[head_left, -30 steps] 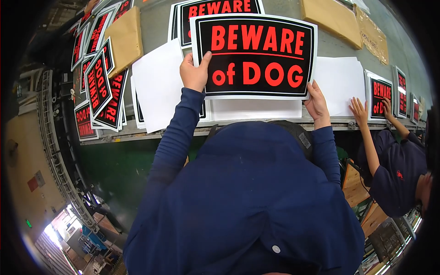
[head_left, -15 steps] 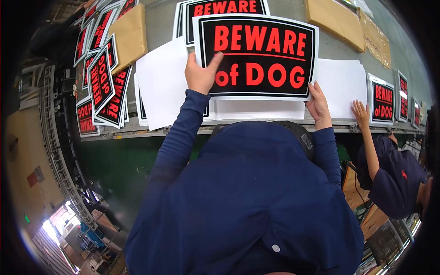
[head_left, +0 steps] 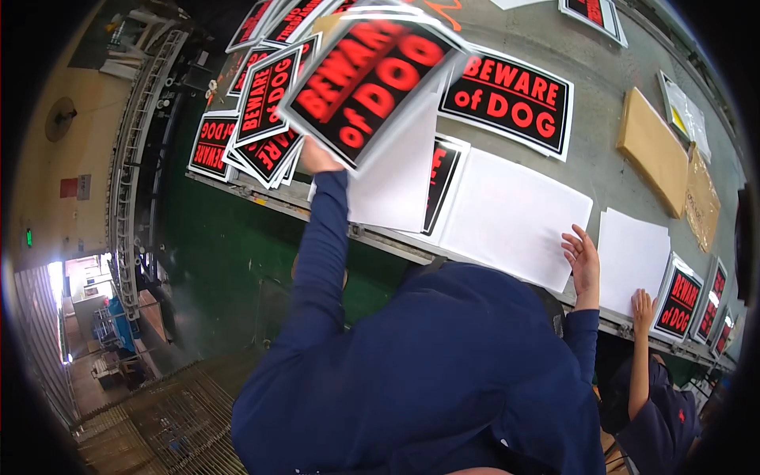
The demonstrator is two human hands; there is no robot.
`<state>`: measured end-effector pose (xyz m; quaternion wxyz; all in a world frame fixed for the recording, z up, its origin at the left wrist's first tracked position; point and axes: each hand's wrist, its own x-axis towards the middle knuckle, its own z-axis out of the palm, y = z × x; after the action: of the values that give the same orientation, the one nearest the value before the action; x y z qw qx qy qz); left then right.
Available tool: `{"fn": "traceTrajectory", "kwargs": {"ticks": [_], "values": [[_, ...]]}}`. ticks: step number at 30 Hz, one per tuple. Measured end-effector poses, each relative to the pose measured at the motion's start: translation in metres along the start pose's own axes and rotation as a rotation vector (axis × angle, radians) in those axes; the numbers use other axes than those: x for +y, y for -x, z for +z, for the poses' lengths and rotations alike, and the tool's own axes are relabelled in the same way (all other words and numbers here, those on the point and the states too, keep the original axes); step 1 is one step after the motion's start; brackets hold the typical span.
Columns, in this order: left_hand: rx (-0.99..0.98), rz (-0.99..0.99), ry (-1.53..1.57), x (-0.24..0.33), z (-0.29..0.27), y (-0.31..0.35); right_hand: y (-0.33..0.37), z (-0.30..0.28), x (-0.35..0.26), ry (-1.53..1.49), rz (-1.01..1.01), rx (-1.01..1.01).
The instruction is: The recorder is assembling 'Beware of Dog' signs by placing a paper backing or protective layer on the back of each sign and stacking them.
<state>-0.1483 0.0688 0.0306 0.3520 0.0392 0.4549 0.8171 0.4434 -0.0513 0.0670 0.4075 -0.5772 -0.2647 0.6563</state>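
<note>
My left hand (head_left: pixel 321 157) is closed on the lower left edge of a black sign with red lettering and a white border (head_left: pixel 372 83). The sign is tilted and blurred by motion, and it hides part of the fingers. My right hand (head_left: pixel 583 257) has its fingers apart, at the right end of a stack of blank white sheets (head_left: pixel 514 210), and holds nothing. Left of that stack, another white sheet (head_left: pixel 392 174) partly covers a sign (head_left: pixel 445 182). Behind the stack a similar sign (head_left: pixel 511 101) lies face up on the table.
Overlapping signs (head_left: pixel 265 103) are heaped at the table's left end. A brown cardboard packet (head_left: pixel 653 150) and a clear plastic-wrapped packet (head_left: pixel 701 198) lie at the right. A co-worker's hand (head_left: pixel 643 313) touches white sheets (head_left: pixel 633 253) next to another sign (head_left: pixel 678 302).
The sign has swung left and tilted in my left hand. My right hand has let go of it and opened. The view has turned, uncovering the white stack.
</note>
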Motion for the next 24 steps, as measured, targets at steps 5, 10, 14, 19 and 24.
{"fn": "traceTrajectory", "kwargs": {"ticks": [5, 10, 14, 19, 24], "values": [[0.268, 0.208, -1.372, 0.075, -0.037, -0.104, -0.002, -0.004, 0.009, 0.059, 0.005, 0.090], [0.272, 0.174, -1.369, 0.067, -0.046, -0.108, 0.002, -0.010, 0.014, 0.140, 0.046, 0.178], [0.278, 0.147, -1.383, 0.067, -0.056, -0.102, 0.007, -0.020, 0.022, 0.173, 0.031, 0.189], [0.360, 0.155, -1.379, 0.066, -0.074, -0.094, 0.003, -0.021, 0.026, 0.296, 0.060, 0.190], [-0.187, 0.180, -1.256, 0.006, -0.088, -0.026, -0.032, 0.029, 0.006, 0.506, -0.062, 0.059]]}}
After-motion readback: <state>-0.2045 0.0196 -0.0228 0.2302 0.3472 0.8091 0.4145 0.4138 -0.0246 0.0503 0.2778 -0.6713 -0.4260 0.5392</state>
